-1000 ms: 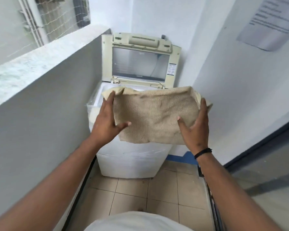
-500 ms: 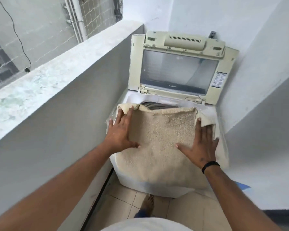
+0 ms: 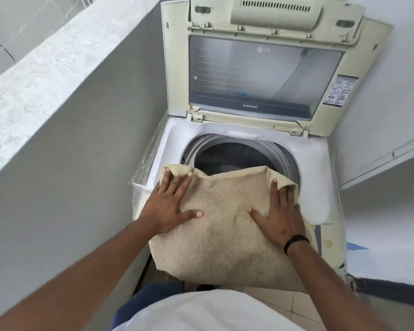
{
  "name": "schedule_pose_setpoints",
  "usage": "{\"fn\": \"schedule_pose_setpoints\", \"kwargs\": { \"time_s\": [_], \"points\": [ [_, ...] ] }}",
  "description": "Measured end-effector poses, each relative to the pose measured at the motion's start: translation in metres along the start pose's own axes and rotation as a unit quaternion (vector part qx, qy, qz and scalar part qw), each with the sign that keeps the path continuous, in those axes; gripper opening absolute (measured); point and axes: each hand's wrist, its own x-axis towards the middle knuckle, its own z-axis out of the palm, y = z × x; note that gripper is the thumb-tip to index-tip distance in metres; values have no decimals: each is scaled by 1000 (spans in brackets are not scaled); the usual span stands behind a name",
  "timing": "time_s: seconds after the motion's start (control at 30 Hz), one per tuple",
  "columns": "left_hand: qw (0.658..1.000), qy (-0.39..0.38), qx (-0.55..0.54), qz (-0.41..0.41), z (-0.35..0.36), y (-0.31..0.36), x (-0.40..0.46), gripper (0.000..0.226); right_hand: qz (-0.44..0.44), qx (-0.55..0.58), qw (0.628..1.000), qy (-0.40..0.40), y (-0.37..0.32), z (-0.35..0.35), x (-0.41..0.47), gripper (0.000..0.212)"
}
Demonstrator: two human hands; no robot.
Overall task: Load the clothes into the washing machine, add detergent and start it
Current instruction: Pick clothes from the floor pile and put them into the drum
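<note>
Two hands carry one beige towel [image 3: 225, 225] at the front of the washer [image 3: 318, 163], and the order here runs from machine down to fingers. The washer stands in a narrow nook beside a grey wall [image 3: 69, 151], its lid [image 3: 261, 75] propped upright and the drum [image 3: 234, 156] open and dark below. The towel is spread over the machine's near edge, its far hem just reaching over the drum mouth while its lower part hangs down in front toward the floor. The left hand [image 3: 170, 206] lies flat on the cloth's left side with fingers straight and spread; the right hand [image 3: 280, 216] lies flat on the right side, its fingertips tucked under a folded corner. Neither one pinches the fabric. The cloth looks thick, soft and limp, light enough for one hand, with a coarse weave that should not slip. It will sag wherever it is unsupported, so gathering it by the two far corners or bunching the middle seems the surest way to drop it in the drum.
</note>
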Motion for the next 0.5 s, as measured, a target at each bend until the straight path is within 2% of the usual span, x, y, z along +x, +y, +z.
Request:
{"fn": "schedule_pose_setpoints", "kwargs": {
  "time_s": [0.13,0.3,0.5],
  "points": [
    [999,-41,14,14,-5,-12,27,89,18,37,999,-30,2,-4,14,111],
    [997,-69,20,32,-8,-21,60,90,19,82,995,-55,2,-9,31,109],
    [994,-79,48,64,1,-24,89,92,6,56,995,-81,8,6,56,106]
  ]
}}
